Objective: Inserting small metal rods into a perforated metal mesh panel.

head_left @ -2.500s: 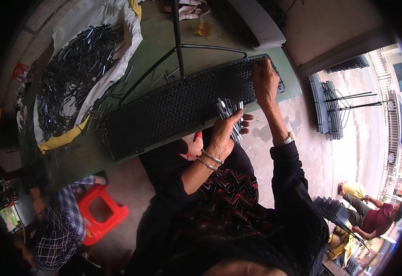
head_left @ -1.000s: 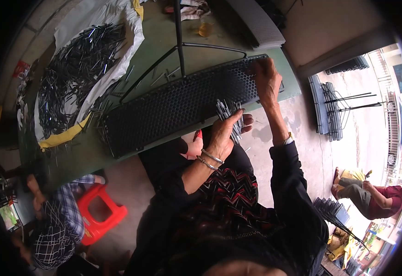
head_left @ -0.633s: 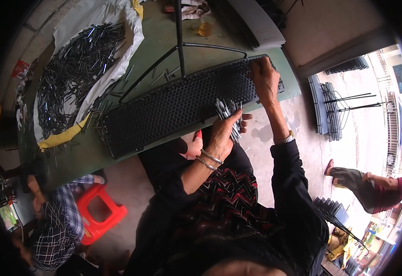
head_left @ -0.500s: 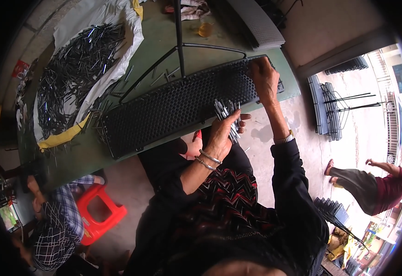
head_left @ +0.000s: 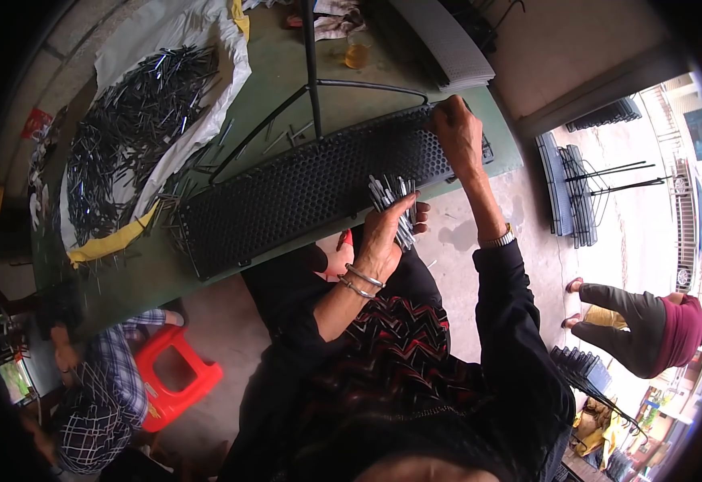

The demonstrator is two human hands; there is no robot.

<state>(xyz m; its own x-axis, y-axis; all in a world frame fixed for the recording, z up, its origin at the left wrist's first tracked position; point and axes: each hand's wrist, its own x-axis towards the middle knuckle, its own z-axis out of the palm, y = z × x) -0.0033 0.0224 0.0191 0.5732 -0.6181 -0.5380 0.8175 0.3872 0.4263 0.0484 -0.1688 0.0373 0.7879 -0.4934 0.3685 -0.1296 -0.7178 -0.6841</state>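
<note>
A long black perforated metal panel (head_left: 286,193) lies on the green table (head_left: 278,80), with a black rod frame (head_left: 313,96) rising from its far edge. My left hand (head_left: 388,229) is closed round a bundle of thin metal pins (head_left: 395,197), just over the panel's near edge. At the panel's right end, my right hand (head_left: 457,136) is closed with its fingertips down against the holes. Whatever those fingers pinch is hidden beneath them. More pins lie in a heap (head_left: 142,112) on a white sack (head_left: 234,72) to the left.
Loose pins are scattered between sack and panel. Curved grey perforated sheets (head_left: 439,44) and a cup of amber liquid (head_left: 356,55) are at the far side. A red stool (head_left: 178,373) and a seated person (head_left: 98,394) are lower left. Another person (head_left: 648,329) bends over at right, near stacked panels (head_left: 568,193).
My right hand has shifted slightly left along the panel's end. My left hand still holds the pins. The person at right has turned and bent further down.
</note>
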